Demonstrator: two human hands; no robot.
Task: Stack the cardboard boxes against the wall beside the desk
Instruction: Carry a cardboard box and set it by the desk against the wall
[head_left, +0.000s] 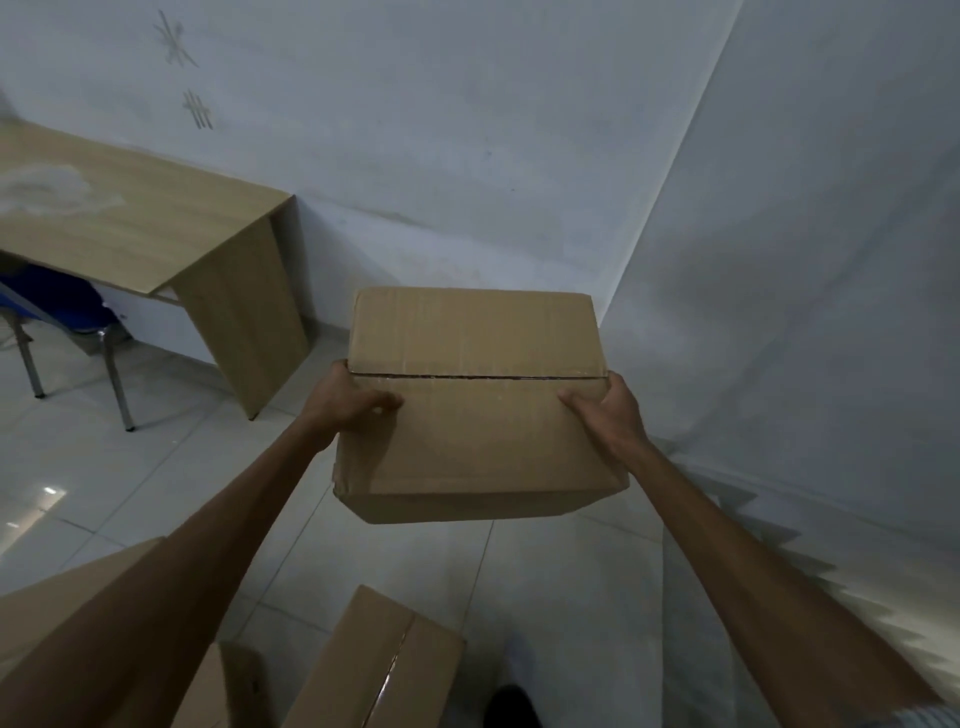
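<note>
Your left hand (349, 402) and right hand (608, 410) grip a cardboard box (478, 405) by its sides, thumbs over the top, holding it above the floor (156, 467) near the wall corner, right of the desk (156, 228). Two more boxes (384, 660), seemingly floor-level, sit below.

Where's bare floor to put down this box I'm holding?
Free: the tiled floor between the desk side panel and the wall corner, beyond the held box. Crowded: near your feet, where two more boxes sit.

Desk (130, 218) and chair (62, 312) cut off left, floor boxes (384, 665) cropped below, held box's (475, 410) underside hidden
</note>
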